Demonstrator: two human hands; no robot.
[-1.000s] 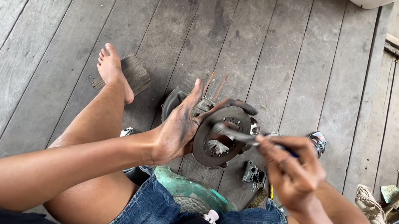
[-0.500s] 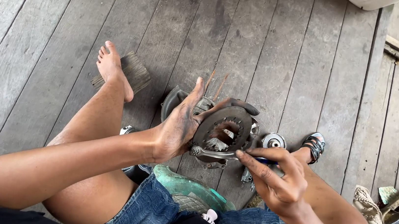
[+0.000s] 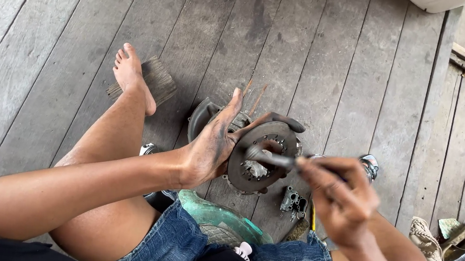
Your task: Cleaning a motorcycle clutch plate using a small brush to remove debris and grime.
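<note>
Two hands meet just below the middle of the head view, over a grey plank floor point(image 3: 339, 49). The left hand point(image 3: 213, 146), blackened with grime, clasps the rim of a round metal disc point(image 3: 258, 156) and holds it tilted on edge, fingers spread along its upper side. The right hand point(image 3: 340, 199), blurred, is closed around a thin dark tool point(image 3: 275, 160), perhaps a brush, whose tip touches the centre of the disc. Just below the disc a small metal part point(image 3: 293, 201) lies on the floor. A bare foot point(image 3: 131, 77) rests on a wooden block point(image 3: 157, 79) at centre left, and a green bowl point(image 3: 223, 219) sits between the knees at lower centre.
</note>
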